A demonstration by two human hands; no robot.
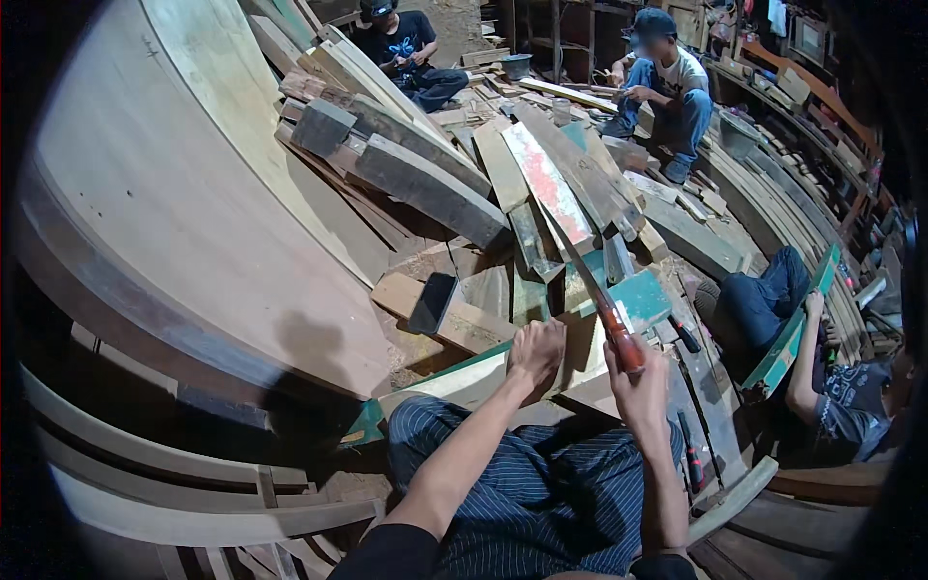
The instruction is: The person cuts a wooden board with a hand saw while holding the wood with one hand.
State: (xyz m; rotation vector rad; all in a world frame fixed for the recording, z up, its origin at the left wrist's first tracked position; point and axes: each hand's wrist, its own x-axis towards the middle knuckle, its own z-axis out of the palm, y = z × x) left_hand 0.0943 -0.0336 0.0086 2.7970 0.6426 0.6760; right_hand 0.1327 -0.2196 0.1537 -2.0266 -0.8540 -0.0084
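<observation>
My right hand (639,385) is wrapped round the brown wooden handle of a long-bladed knife (592,271). Its narrow blade points away from me and to the left over the wood pile. Close by on the left, my left hand (536,353) is closed against a pale piece of wood (579,345) above my lap. The fingertips of that hand are hidden. A green-painted board (640,300) lies just beyond my hands. Below them, a long pale board with a green edge (464,383) crosses in front of my knees.
A phone (432,303) rests on a plank ahead of my left hand. Heavy beams (425,184) are stacked beyond it. A large wooden panel (193,213) stands at left. Red-and-black tools (690,452) lie at right. One person (773,319) sits nearby at right with a green board; two sit farther back.
</observation>
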